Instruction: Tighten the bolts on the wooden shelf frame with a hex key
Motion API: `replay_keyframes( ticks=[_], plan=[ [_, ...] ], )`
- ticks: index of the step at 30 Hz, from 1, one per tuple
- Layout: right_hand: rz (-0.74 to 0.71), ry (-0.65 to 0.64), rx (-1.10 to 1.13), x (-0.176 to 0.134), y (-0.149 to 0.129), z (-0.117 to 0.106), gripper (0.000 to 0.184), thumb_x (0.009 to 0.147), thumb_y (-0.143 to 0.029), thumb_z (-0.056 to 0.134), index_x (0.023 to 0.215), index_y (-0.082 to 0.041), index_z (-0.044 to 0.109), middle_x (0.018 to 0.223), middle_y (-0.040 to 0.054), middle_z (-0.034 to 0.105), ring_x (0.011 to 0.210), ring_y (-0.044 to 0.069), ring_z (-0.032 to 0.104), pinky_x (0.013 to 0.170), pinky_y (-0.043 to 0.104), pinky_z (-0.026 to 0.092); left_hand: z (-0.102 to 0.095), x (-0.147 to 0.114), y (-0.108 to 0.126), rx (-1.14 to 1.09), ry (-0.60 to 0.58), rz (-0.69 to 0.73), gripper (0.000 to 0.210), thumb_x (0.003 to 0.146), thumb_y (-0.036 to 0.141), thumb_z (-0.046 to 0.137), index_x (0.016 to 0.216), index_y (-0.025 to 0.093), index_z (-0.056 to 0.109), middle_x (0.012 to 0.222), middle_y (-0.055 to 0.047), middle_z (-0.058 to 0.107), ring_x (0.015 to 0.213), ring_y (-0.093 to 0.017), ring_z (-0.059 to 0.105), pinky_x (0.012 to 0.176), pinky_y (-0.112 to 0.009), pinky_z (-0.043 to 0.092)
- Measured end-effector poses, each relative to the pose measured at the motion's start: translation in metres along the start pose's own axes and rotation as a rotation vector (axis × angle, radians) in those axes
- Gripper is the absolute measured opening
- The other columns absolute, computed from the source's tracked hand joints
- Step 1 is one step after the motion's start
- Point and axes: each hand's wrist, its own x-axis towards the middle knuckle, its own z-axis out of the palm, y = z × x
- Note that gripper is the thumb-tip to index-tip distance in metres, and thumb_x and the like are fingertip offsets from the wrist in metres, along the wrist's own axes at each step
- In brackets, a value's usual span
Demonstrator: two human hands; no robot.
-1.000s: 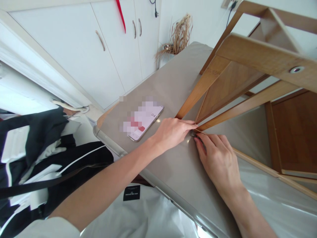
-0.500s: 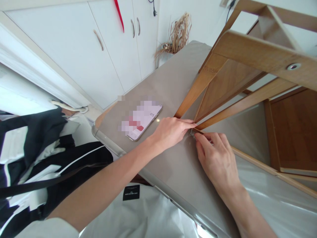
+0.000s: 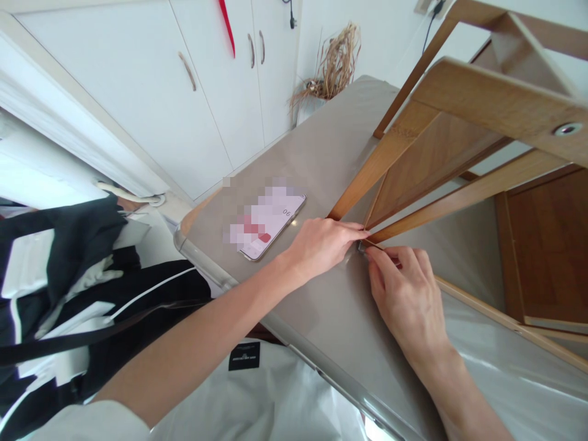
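Note:
A wooden folding frame with slatted brown panels (image 3: 413,177) stands tilted on the table. My left hand (image 3: 321,245) is at the lower end of its legs, fingers pressed together and gripping the wood at the joint. Just below that joint, a small shiny metal piece (image 3: 361,246) shows between the two hands. My right hand (image 3: 407,288) is closed in a pinch beside it, thumb and forefinger on its near end. The curled fingers hide most of what they hold, so its full shape is unclear.
A phone with a lit screen (image 3: 275,229) lies on the grey-covered table (image 3: 316,318), left of my hands. White cabinets (image 3: 124,79) stand behind, with a dried plant (image 3: 337,64) at the table's far end. Dark clothing and white cables (image 3: 151,288) lie at the left.
The view has shifted slightly, so the scene sits a little further right. My right fingers have turned a little at the metal piece; the left hand keeps its place on the frame.

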Motion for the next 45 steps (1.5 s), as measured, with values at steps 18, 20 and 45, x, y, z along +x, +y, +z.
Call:
replay_keyframes(
  ticks=[18,20,45],
  plan=[
    [-0.023,0.025,0.018,0.008,-0.007,0.0,0.014,0.098,-0.015,0.054,0.102,-0.017,0.068,0.091,0.0095,0.062,0.085,0.023,0.05,0.076,0.035,0.046,-0.001,0.0,0.001,0.01,-0.015,-0.014,0.035,0.098,0.017,0.054,0.123,0.033,0.072,0.132,0.01,0.069,0.109,-0.019,0.074,0.082,-0.031,0.061],
    [-0.029,0.039,0.029,0.011,-0.01,0.0,0.014,0.099,-0.015,0.054,0.102,-0.016,0.067,0.088,0.0092,0.062,0.084,0.023,0.049,0.076,0.036,0.046,-0.002,0.0,0.001,0.007,-0.025,-0.019,0.037,0.097,0.015,0.054,0.124,0.034,0.072,0.132,0.011,0.069,0.109,-0.019,0.074,0.082,-0.031,0.061],
    [0.026,0.006,0.084,0.022,-0.013,-0.008,0.02,0.098,-0.01,0.049,0.096,-0.018,0.067,0.088,0.0091,0.06,0.082,0.024,0.047,0.076,0.037,0.046,0.002,0.0,-0.001,0.005,0.016,-0.027,0.033,0.099,0.02,0.055,0.119,0.039,0.074,0.128,0.012,0.071,0.106,-0.019,0.075,0.082,-0.032,0.062]
  ],
)
